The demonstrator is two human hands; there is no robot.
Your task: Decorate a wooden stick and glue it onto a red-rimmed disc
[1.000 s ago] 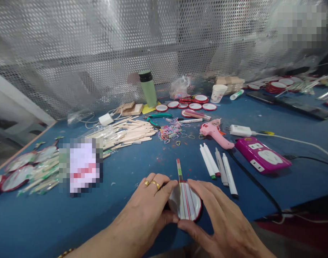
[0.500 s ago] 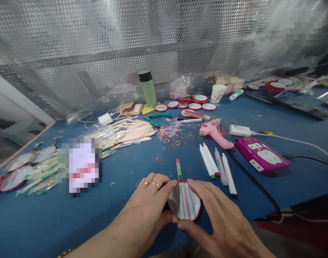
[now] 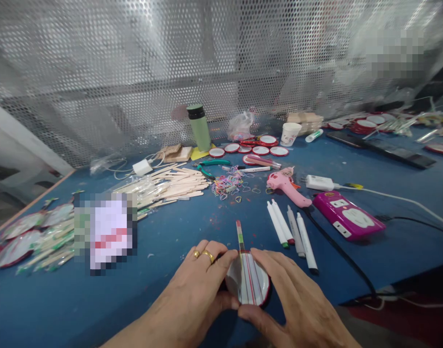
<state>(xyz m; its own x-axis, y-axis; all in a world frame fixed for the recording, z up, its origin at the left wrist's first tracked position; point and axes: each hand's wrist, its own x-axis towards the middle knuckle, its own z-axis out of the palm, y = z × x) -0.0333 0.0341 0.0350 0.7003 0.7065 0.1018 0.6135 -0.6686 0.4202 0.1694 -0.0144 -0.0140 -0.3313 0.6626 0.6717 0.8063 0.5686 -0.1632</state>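
Between my two hands, close to the table's front edge, lies a round red-rimmed lid (image 3: 256, 285) with a white face and several thin coloured lines running lengthwise over it. A narrow wooden stick (image 3: 239, 234), coloured red, green and dark, juts from its far edge. My left hand (image 3: 207, 275), with gold rings, grips the lid's left side, thumb near and fingers far. On the opposite side my right hand (image 3: 290, 290) holds the rim the same way. Right of my hands lie several white markers (image 3: 279, 224) and a pink glue gun (image 3: 287, 186).
Small coloured rubber bands (image 3: 227, 184), green-handled pliers (image 3: 214, 164) and wooden sticks (image 3: 181, 181) lie ahead. Farther back are red-rimmed lids (image 3: 260, 151), a green bottle (image 3: 199, 128) and a paper cup (image 3: 290, 134). A purple power strip (image 3: 348, 217) with cables sits right; bagged sticks (image 3: 54, 246) lie left.
The view has shifted slightly, so the table's things appear a little lower. Both hands keep their hold on the lid, with no clear movement against it.
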